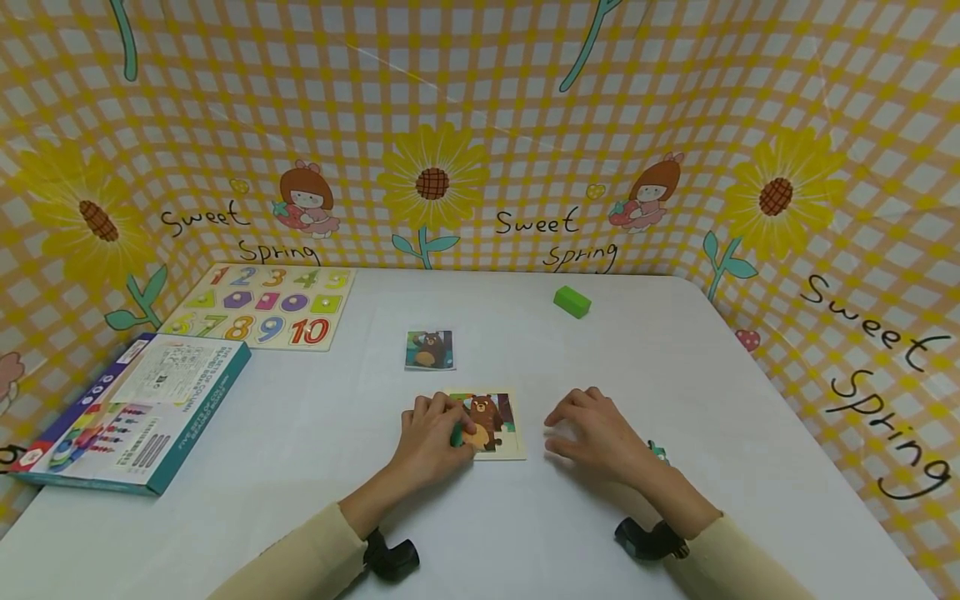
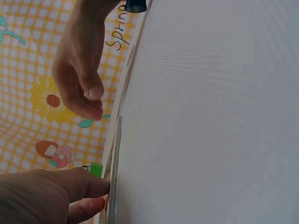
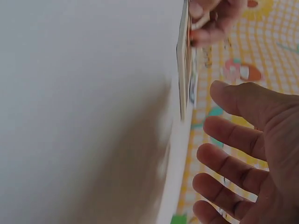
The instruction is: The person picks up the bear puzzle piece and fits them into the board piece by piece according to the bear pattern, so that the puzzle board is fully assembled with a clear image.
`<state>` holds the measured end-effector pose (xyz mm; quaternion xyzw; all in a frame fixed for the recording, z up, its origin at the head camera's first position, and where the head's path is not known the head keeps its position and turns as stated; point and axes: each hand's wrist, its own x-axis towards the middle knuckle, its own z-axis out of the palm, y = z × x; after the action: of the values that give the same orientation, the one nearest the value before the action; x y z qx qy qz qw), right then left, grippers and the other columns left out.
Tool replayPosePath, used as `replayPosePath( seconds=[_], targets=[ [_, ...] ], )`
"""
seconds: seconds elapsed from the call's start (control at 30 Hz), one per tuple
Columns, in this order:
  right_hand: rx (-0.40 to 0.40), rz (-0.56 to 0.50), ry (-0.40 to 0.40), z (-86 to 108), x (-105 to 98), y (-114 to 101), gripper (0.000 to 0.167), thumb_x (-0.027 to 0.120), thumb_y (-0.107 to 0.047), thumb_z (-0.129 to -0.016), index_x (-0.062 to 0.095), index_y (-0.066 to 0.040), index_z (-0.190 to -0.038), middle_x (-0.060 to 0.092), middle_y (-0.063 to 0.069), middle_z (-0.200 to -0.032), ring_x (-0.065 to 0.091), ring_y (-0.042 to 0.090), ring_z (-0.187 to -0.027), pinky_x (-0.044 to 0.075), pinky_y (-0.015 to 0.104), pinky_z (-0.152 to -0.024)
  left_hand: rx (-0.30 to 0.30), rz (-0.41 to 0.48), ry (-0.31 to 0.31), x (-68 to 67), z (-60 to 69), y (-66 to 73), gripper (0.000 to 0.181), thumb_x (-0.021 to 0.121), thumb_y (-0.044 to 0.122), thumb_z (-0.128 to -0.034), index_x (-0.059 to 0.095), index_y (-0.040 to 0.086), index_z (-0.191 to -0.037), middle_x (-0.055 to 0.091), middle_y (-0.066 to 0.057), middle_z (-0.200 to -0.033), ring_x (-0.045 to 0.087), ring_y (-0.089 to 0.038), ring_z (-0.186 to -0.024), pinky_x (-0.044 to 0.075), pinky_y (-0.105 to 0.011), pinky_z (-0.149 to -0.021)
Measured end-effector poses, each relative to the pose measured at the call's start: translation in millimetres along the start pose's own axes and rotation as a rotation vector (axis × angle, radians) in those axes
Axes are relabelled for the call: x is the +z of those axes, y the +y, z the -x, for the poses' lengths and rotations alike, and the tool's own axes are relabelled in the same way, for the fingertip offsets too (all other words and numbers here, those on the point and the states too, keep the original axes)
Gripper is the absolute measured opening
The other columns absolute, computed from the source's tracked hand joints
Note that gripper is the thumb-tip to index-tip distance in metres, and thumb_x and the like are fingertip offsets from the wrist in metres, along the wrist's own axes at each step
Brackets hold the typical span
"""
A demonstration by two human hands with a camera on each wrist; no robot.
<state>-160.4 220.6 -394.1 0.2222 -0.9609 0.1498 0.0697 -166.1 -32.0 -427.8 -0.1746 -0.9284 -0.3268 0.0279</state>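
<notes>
A wooden jigsaw board [image 1: 506, 455] with a brown bear picture lies flat on the white table. Over its left side is my left hand [image 1: 435, 437], pinching a puzzle piece partly green on top [image 1: 456, 434]; in the right wrist view its pale edge [image 3: 202, 21] shows between the fingers. The hand covers that side of the board, so how the piece sits there is hidden. To the right of the board hovers my right hand [image 1: 596, 433], holding nothing, its fingers spread and slightly bent in the right wrist view. By the right wrist lies a small green-and-white piece [image 1: 657, 451], partly hidden.
Beyond the board lies a square bear picture card [image 1: 430, 350]. A green block [image 1: 572, 302] sits at the back right. At the left are a number puzzle board [image 1: 258, 310] and a flat teal-edged box [image 1: 135, 412]. A checked cloth [image 1: 480, 100] hangs behind.
</notes>
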Motion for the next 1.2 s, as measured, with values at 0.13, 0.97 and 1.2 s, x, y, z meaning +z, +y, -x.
replayPosePath(
  seconds=[0.13,0.97,1.2],
  targets=[
    [0.051,-0.023,0.007,16.3,-11,19,0.021,0.077,-0.024,-0.074,0.071,-0.014,-0.091,0.062,0.000,-0.096,0.047,0.018,-0.091,0.037,0.038,-0.080,0.000,0.003,-0.004,-0.4,0.3,0.2,0.010,0.069,0.019,-0.0732,0.065,0.021,-0.082,0.054,-0.004,-0.114,0.039,-0.026,-0.103,0.029,-0.047,-0.083],
    [0.219,0.036,-0.041,82.1,-36,89,0.035,0.080,-0.024,-0.070,0.069,-0.010,-0.100,0.062,0.009,-0.100,0.051,0.028,-0.090,0.038,0.038,-0.072,0.003,-0.004,-0.012,-0.1,0.3,-0.9,0.010,0.067,0.019,-0.0733,0.065,0.021,-0.083,0.053,-0.004,-0.113,0.039,-0.025,-0.102,0.029,-0.047,-0.084],
    [0.221,0.029,-0.048,85.2,-37,95,0.031,0.078,-0.020,-0.072,0.069,-0.011,-0.100,0.062,0.009,-0.102,0.050,0.029,-0.094,0.042,0.041,-0.075,0.004,-0.002,-0.010,-0.6,0.5,-0.2,0.010,0.067,0.019,-0.0732,0.065,0.021,-0.083,0.054,-0.004,-0.113,0.039,-0.025,-0.103,0.029,-0.048,-0.084]
  ],
)
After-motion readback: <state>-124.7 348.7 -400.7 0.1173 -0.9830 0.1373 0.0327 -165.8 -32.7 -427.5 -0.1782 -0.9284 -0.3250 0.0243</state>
